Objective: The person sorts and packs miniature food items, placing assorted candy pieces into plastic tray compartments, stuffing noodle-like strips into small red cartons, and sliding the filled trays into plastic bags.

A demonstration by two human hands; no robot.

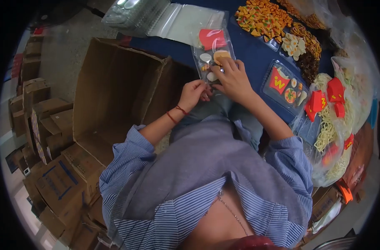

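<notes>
I see the left hand [193,95] pinching the clear packet's [198,51] near edge. The right hand [231,81] spreads over it; I'd press gently.

Over here the blue tabletop [245,52] carries stacked clear trays [135,18], heaped orange pieces [263,21] and one filled tray [271,95].

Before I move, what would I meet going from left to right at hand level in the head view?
Open cardboard box, left hand, right hand, clear tray of miniature food pieces, pale noodle-like strands.
</notes>
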